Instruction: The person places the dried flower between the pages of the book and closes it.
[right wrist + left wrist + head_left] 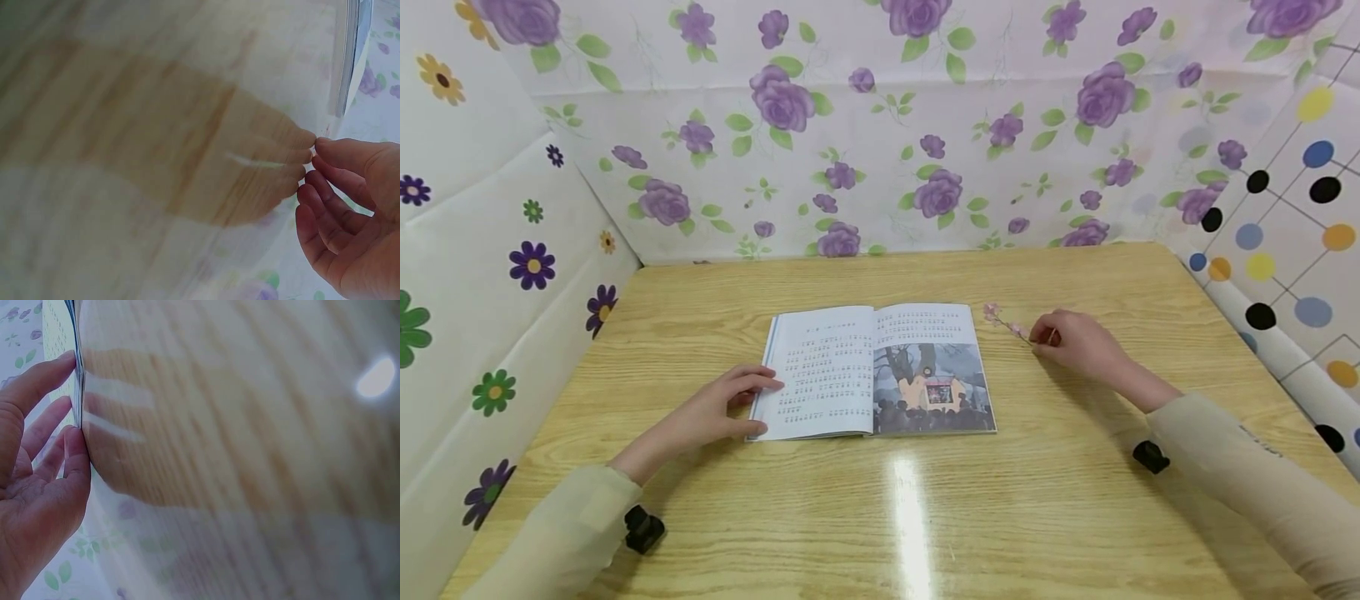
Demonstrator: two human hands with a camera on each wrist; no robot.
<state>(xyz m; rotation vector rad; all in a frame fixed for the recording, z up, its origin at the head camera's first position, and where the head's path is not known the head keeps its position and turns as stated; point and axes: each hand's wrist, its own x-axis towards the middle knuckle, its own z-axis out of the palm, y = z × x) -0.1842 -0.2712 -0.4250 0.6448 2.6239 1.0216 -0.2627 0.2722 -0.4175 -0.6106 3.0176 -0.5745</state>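
An open book [827, 375] lies flat, with text on its left page and an illustration of a crowd on the right page. My left hand [726, 404] rests at its left side, fingertips on the page and thumb by the lower corner. In the left wrist view, relaxed fingers [37, 384] touch the book's edge [78, 375]. To the right of the book, my right hand [1075, 342] pinches the stem end of a pink blossom sprig [1006, 321], whose flowers point toward the book. The right wrist view shows thumb and fingertips [344, 153] together at the tabletop, the sprig mostly hidden.
The wooden table [1000, 517] is glossy and reflects a light. A flowered cloth [865, 167] hangs behind it, with patterned sheets at left [490, 317] and right [1285, 250]. A black wrist device [643, 529] shows at the left sleeve, another [1151, 457] at the right.
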